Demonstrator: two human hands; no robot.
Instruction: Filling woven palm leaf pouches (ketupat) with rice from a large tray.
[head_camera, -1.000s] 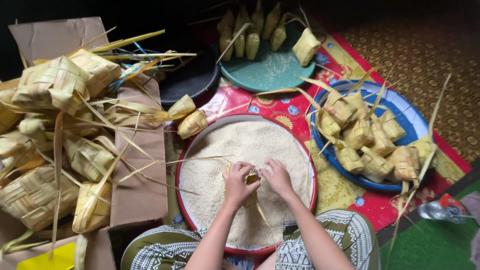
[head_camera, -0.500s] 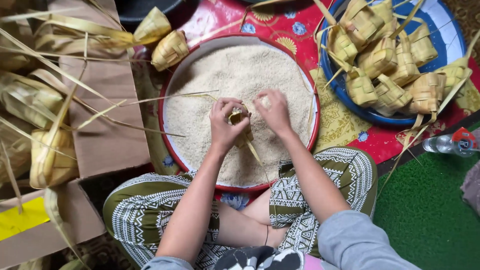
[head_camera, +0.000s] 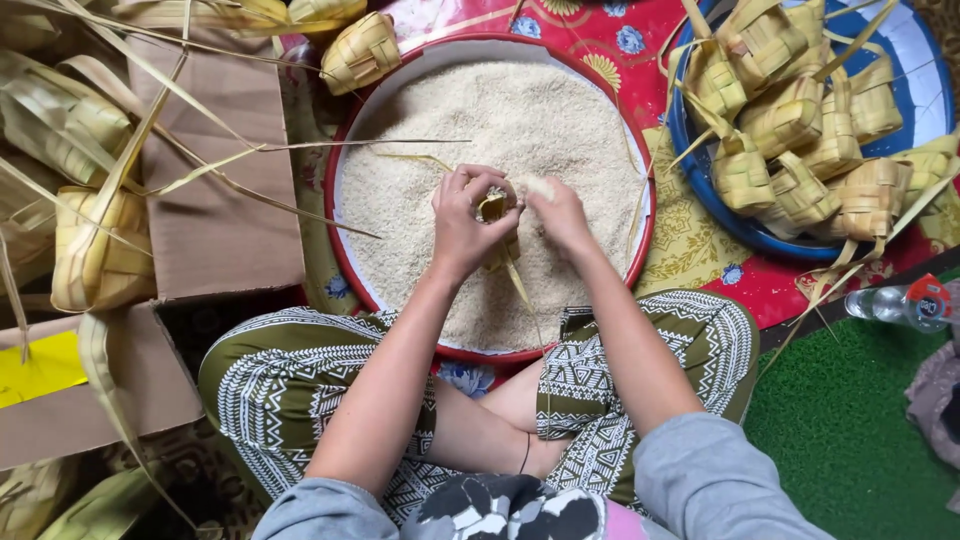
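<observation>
From the head view, the left hand (head_camera: 468, 222) closes its fingers around a small woven palm-leaf pouch (head_camera: 493, 208), held over the middle of a round red-rimmed tray (head_camera: 343, 250) filled with uncooked white rice (head_camera: 500, 110). The right hand (head_camera: 556, 212) touches the pouch from the other side, fingers pinched narrow; whether it grips anything I cannot tell. More woven pouches (head_camera: 790, 120) pile in a blue dish (head_camera: 700, 190) beyond the tray's right edge. A brown cardboard box (head_camera: 215, 230) lies past its left edge.
</observation>
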